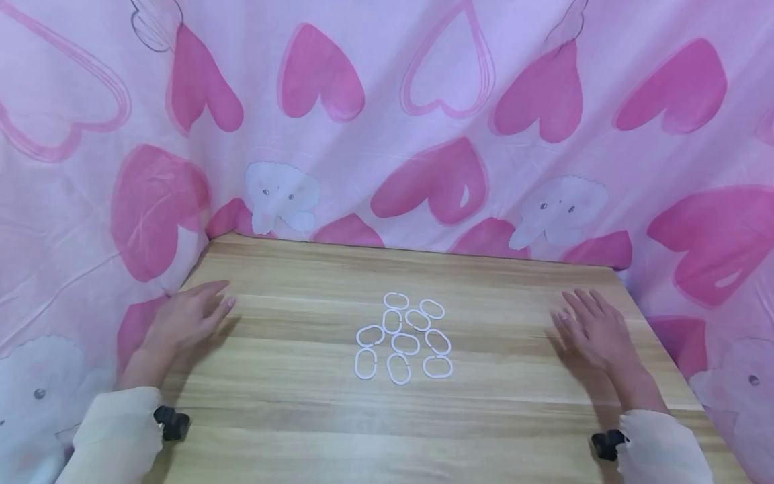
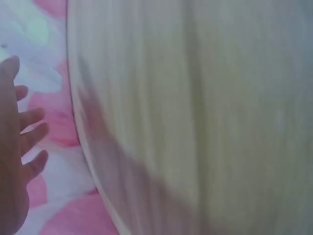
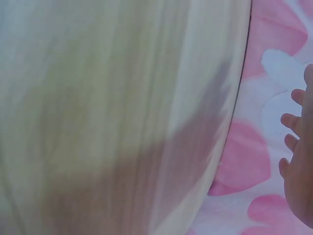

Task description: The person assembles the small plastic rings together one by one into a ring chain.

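1. Left hand [image 1: 184, 319]: fingers extended, slightly apart, grasp empty; raised by the table's left edge, its shadow on the wood.
2. Right hand [image 1: 598, 329]: likewise loosely extended, fingers parted, grasp empty; raised near the right edge, shadow beside it.
3. White oval split rings [image 1: 406, 334], ten counted; loosely clustered at mid-table between the hands, well apart from both; lying flat, turned at various angles; small gap visible in several outlines; some neighbours touching or nearly so, cannot tell which.
4. Wood-grain table [image 1: 290, 417] beneath; pale sleeves [image 1: 115, 433] at both wrists; pink heart-print curtain [image 1: 387, 134] behind and on both sides.
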A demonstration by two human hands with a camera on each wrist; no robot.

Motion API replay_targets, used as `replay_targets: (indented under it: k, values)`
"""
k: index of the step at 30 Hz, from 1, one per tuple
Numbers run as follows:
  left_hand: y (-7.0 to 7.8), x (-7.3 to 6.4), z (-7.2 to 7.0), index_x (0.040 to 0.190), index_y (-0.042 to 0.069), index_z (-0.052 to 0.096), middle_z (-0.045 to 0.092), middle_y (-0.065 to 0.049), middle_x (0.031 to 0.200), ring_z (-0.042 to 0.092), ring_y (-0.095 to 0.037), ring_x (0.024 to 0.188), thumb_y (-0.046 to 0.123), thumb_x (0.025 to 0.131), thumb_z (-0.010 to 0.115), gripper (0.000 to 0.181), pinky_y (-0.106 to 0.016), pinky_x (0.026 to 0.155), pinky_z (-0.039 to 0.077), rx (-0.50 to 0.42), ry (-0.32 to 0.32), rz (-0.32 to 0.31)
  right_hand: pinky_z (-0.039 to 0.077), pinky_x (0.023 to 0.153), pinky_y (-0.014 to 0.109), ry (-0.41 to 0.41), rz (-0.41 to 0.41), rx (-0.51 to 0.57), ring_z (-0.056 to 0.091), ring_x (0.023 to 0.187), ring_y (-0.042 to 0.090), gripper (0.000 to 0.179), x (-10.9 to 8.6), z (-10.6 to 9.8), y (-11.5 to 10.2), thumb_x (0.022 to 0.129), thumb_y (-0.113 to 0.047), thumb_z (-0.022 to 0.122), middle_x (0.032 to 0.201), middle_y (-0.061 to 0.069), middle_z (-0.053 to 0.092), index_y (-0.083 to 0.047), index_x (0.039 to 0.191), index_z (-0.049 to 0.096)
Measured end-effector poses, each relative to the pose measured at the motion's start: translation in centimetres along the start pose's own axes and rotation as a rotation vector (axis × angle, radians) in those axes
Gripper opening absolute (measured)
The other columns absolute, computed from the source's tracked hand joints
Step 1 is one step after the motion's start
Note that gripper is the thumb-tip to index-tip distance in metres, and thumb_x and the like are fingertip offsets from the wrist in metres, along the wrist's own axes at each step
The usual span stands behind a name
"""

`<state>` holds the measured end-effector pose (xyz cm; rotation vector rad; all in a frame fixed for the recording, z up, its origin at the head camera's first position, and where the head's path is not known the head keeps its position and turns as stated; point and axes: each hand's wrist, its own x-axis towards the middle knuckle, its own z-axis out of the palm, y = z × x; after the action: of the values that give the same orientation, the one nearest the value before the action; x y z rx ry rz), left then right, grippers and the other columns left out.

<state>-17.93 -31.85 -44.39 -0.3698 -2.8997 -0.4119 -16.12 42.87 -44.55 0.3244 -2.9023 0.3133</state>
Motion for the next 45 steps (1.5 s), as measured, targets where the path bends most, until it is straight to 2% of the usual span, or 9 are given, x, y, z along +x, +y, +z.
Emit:
replay_targets:
  k: [5, 10, 14, 18, 26, 30, 34, 42, 45]
  values:
    - [1.8, 1.1, -0.7, 0.135, 0.002, 0.061, 0.069, -0.026, 0.126, 0.064, -0.049, 0.116, 0.037, 0.105, 0.05, 0.047, -0.064, 0.098, 0.05, -0.055, -0.049, -0.029, 0.026, 0.11, 0.073, 0.042, -0.051, 0.078, 0.032, 0.142, 0.057, 0.05, 0.7, -0.1, -1.6, 0.107, -0.029, 0.043, 0.149, 0.036, 0.044, 0.003, 0.147, 0.046]
    - [3.8, 2.1, -1.1, 0.132, 0.001, 0.063, 0.074, -0.024, 0.116, 0.068, -0.046, 0.11, 0.03, 0.105, 0.051, 0.042, -0.062, 0.095, 0.051, -0.13, -0.07, -0.012, 0.033, 0.109, 0.068, 0.073, -0.098, 0.138, 0.044, 0.133, 0.054, 0.043, 1.5, -0.4, -3.4, 0.106, -0.024, 0.05, 0.141, 0.032, 0.055, 0.002, 0.14, 0.054]
    - [5.2, 2.3, -1.2, 0.13, -0.001, 0.065, 0.075, -0.023, 0.112, 0.069, -0.044, 0.106, 0.025, 0.104, 0.052, 0.038, -0.062, 0.094, 0.052, -0.186, -0.066, 0.013, 0.038, 0.106, 0.066, -0.004, -0.078, 0.18, 0.051, 0.129, 0.052, 0.042, 1.9, -0.8, -5.0, 0.105, -0.027, 0.052, 0.136, 0.03, 0.06, 0.002, 0.135, 0.059]
    - [6.6, 2.3, -1.3, 0.128, -0.001, 0.065, 0.075, -0.022, 0.11, 0.07, -0.041, 0.104, 0.022, 0.104, 0.054, 0.036, -0.06, 0.092, 0.054, -0.212, -0.079, 0.02, 0.038, 0.108, 0.066, -0.09, -0.035, 0.203, 0.051, 0.131, 0.05, 0.045, 1.9, -1.0, -6.1, 0.107, -0.032, 0.051, 0.139, 0.029, 0.059, 0.001, 0.137, 0.058]
    - [8.6, 2.3, -0.1, 0.127, -0.001, 0.066, 0.076, -0.018, 0.111, 0.071, -0.033, 0.103, 0.017, 0.101, 0.059, 0.032, -0.055, 0.091, 0.057, -0.277, -0.13, 0.048, 0.043, 0.104, 0.063, -0.058, -0.131, 0.23, 0.059, 0.121, 0.048, 0.03, 2.5, -0.8, -7.5, 0.099, -0.012, 0.063, 0.126, 0.027, 0.068, 0.004, 0.125, 0.065]
    - [9.7, 2.4, 0.4, 0.126, 0.0, 0.067, 0.076, -0.016, 0.113, 0.071, -0.031, 0.104, 0.016, 0.101, 0.06, 0.031, -0.053, 0.091, 0.058, -0.32, -0.156, 0.046, 0.045, 0.104, 0.063, -0.09, -0.105, 0.25, 0.059, 0.122, 0.047, 0.031, 2.7, -0.7, -8.5, 0.099, -0.011, 0.064, 0.127, 0.026, 0.068, 0.003, 0.126, 0.065]
    - [10.7, 2.5, 1.2, 0.124, -0.001, 0.068, 0.077, -0.014, 0.109, 0.072, -0.03, 0.102, 0.013, 0.1, 0.06, 0.029, -0.052, 0.091, 0.058, -0.365, -0.155, 0.072, 0.047, 0.104, 0.062, -0.112, -0.073, 0.285, 0.061, 0.123, 0.046, 0.032, 2.9, -0.4, -9.4, 0.1, -0.012, 0.063, 0.127, 0.025, 0.069, 0.003, 0.127, 0.065]
    - [12.6, 2.7, 3.0, 0.123, -0.001, 0.069, 0.077, -0.011, 0.106, 0.072, -0.026, 0.1, 0.013, 0.1, 0.06, 0.028, -0.049, 0.092, 0.058, -0.427, -0.172, 0.119, 0.05, 0.103, 0.06, -0.156, -0.031, 0.357, 0.064, 0.122, 0.042, 0.031, 3.1, 1.1, -10.9, 0.102, -0.012, 0.06, 0.127, 0.023, 0.07, 0.004, 0.128, 0.065]
    - [13.3, 2.8, 3.4, 0.123, -0.001, 0.069, 0.078, -0.011, 0.107, 0.072, -0.026, 0.099, 0.013, 0.1, 0.061, 0.028, -0.047, 0.09, 0.058, -0.462, -0.17, 0.118, 0.051, 0.102, 0.06, -0.182, -0.022, 0.37, 0.064, 0.123, 0.041, 0.031, 3.0, 1.7, -11.4, 0.101, -0.01, 0.059, 0.128, 0.022, 0.07, 0.002, 0.129, 0.064]
